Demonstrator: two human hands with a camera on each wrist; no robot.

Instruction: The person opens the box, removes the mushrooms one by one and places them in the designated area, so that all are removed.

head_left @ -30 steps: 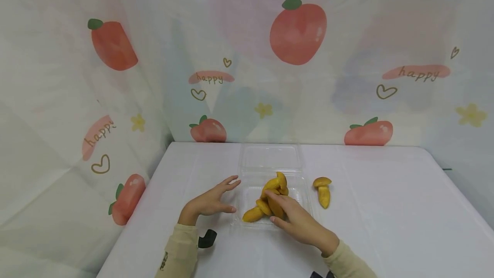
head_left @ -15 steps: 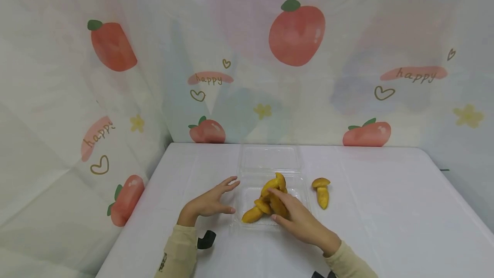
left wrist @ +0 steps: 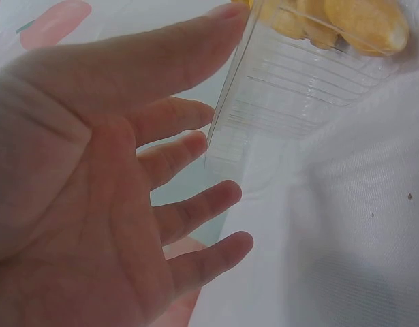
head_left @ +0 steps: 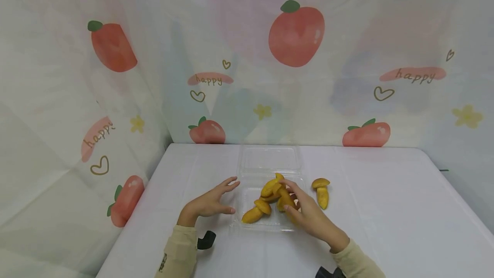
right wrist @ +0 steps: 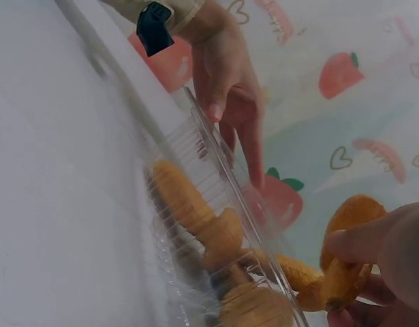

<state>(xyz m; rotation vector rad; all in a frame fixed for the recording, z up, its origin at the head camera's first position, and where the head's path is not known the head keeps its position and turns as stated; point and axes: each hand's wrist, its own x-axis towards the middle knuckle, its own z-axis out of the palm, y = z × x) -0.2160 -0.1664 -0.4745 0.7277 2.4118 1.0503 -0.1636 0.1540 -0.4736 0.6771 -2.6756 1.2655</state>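
Observation:
My right hand [head_left: 310, 216] grips a yellow mushroom [head_left: 283, 192] by its stem over the right half of a clear plastic clamshell box [head_left: 244, 196]. In the right wrist view the thumb and fingers pinch this mushroom [right wrist: 355, 212] beyond the box rim. Other mushrooms lie inside the box, one [head_left: 252, 214] at the front left and another [head_left: 269, 188] farther back, partly overlapped by the held one. My left hand [head_left: 208, 200] stays at the box's left side, fingers spread and holding nothing; the left wrist view puts its fingertips [left wrist: 229, 194] right by the clear wall.
A single mushroom [head_left: 321, 193] lies on the white table [head_left: 386, 209] to the right of the box. The box's lid [head_left: 270, 158] is folded back towards the patterned cloth wall [head_left: 247, 33]. Black wrist straps [head_left: 207, 240] show beside the sleeves.
My right hand has shifted to the right with the mushroom, which now stands apart from the front-left one. The left hand has stayed in place.

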